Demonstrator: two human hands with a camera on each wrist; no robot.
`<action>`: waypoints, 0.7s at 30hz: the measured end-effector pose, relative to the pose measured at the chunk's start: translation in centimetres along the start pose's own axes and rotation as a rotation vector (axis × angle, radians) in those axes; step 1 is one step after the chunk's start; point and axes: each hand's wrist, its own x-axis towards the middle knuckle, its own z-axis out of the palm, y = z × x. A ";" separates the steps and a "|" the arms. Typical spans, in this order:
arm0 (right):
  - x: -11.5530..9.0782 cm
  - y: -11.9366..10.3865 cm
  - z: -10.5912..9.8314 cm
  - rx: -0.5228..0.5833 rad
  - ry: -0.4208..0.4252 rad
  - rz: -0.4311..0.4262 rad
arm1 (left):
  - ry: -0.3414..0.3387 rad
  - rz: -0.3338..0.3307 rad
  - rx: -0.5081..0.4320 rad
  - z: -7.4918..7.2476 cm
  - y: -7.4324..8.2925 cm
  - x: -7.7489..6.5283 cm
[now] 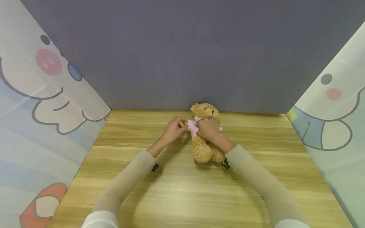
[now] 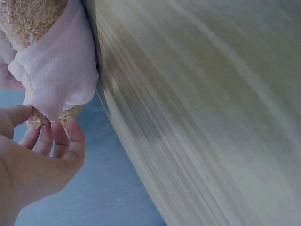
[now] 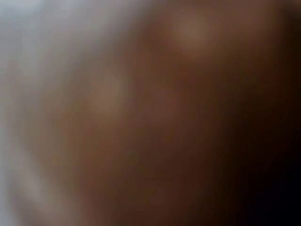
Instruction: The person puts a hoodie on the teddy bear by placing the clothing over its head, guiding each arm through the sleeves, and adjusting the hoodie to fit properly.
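Note:
A curly tan teddy bear (image 1: 201, 151) in a pink shirt (image 1: 192, 127) sits upright on the table, facing right of me. My left hand (image 1: 172, 129) is at the bear's arm on the left. In the left wrist view its thumb and fingertips pinch the furry paw (image 2: 38, 119) at the end of the sleeve (image 2: 44, 100). Across the bear's chest lies my right hand (image 1: 209, 128), with curled fingers gripping the shirt; its fingertips are partly hidden. The right wrist view is too dark and blurred to make anything out.
The wooden table (image 1: 182, 196) ends at a dark grey panel (image 1: 182, 57) close behind the bear. Cartoon-printed sheets (image 1: 17, 126) stand along both sides. Small black pieces (image 1: 155, 167) show under both wrists.

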 end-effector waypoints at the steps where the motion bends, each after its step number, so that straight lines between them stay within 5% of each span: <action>1: 0.0 0.0 -0.1 0.017 -0.023 -0.003 | -0.003 -0.012 0.013 0.1 0.0 0.1; 6: -0.1 0.2 -1.0 0.103 -0.115 -0.044 | 0.001 -0.033 0.095 0.1 0.3 0.9; 11: -0.5 0.1 -1.5 0.131 -0.107 -0.121 | 0.032 -0.004 0.151 -0.2 -0.6 1.9; 21: -1.1 0.6 -1.1 0.184 -0.055 -0.228 | -0.038 -0.120 0.020 -0.4 -1.3 1.8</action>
